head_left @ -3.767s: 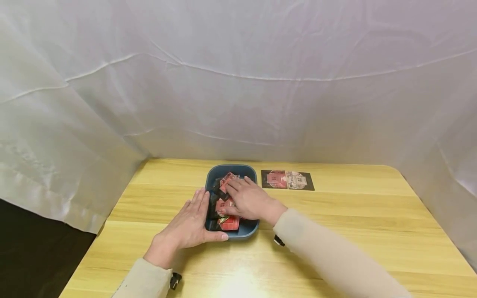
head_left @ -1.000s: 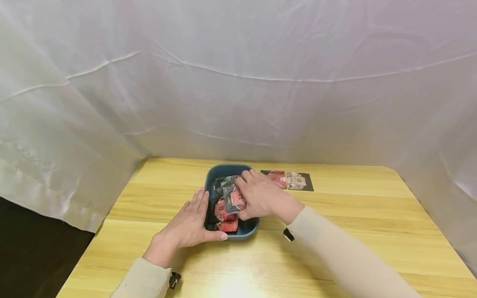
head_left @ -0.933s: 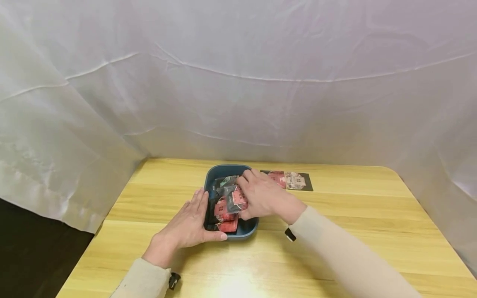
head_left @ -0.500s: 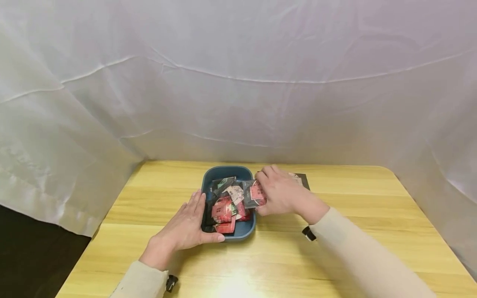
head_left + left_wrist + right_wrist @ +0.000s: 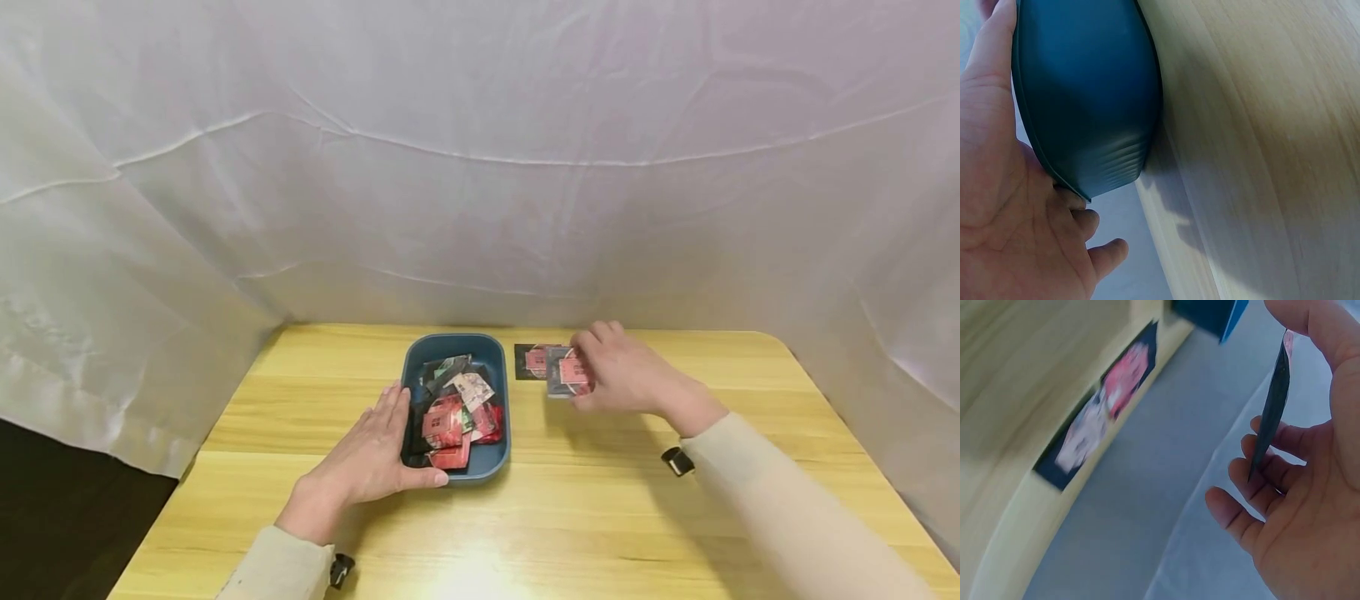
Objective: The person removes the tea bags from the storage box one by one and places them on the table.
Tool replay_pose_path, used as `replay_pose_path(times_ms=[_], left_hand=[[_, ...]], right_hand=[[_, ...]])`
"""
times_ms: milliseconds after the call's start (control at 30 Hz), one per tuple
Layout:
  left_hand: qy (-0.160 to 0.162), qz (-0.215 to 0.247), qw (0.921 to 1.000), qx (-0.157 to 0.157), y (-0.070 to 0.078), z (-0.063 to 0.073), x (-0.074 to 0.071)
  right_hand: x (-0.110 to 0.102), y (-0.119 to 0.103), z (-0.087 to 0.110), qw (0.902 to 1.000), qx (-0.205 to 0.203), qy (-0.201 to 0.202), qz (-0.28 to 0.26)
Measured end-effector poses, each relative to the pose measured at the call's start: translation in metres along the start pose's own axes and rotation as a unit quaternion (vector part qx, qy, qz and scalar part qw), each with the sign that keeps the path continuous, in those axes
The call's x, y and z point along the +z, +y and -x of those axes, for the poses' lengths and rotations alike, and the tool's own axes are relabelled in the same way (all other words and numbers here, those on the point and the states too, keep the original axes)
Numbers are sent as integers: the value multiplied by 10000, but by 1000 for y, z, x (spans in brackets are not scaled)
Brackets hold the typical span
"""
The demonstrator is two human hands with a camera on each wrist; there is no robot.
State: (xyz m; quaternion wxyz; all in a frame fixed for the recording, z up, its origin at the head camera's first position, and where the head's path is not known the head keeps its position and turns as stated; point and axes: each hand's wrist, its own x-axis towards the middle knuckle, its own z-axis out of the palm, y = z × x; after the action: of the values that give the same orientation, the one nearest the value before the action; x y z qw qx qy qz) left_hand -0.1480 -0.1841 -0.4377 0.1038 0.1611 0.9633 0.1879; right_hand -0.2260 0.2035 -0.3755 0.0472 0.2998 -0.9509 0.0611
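My right hand (image 5: 628, 375) pinches a flat black sachet with a red label (image 5: 557, 373) by its right side, over the table to the right of the blue container. In the right wrist view this sachet (image 5: 1274, 400) is edge-on between thumb and fingers. My left hand (image 5: 366, 457) rests against the left side of the blue plastic container (image 5: 491, 458), fingers straight along the rim and thumb at the near corner. Several sachets (image 5: 444, 423) with red, green and beige prints lie jumbled inside it.
Behind the right hand, a black-and-red sachet (image 5: 528, 361) lies near the table's far edge. A beige-printed sachet (image 5: 1082, 436) lies end to end with it, hidden by the hand in the head view. White cloth (image 5: 450, 208) hangs behind the wooden table (image 5: 570, 517).
My right hand, first reaching among the container's sachets, has taken hold of one, lifted it out over the right rim and carried it right. My left hand has stayed at the container.
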Motion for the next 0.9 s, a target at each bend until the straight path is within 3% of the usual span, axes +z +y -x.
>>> replay_pose_path(times_ms=[300, 633, 900], left_hand=[[-59, 8, 10000, 2, -1, 0, 0], [-57, 49, 10000, 5, -1, 1, -1], [-28, 94, 9999, 26, -2, 1, -1]], right_hand=[[-11, 54, 16, 9981, 538, -313, 45], [3, 105, 31, 9928, 932, -729, 167], [11, 130, 35, 9863, 1271, -1044, 134]])
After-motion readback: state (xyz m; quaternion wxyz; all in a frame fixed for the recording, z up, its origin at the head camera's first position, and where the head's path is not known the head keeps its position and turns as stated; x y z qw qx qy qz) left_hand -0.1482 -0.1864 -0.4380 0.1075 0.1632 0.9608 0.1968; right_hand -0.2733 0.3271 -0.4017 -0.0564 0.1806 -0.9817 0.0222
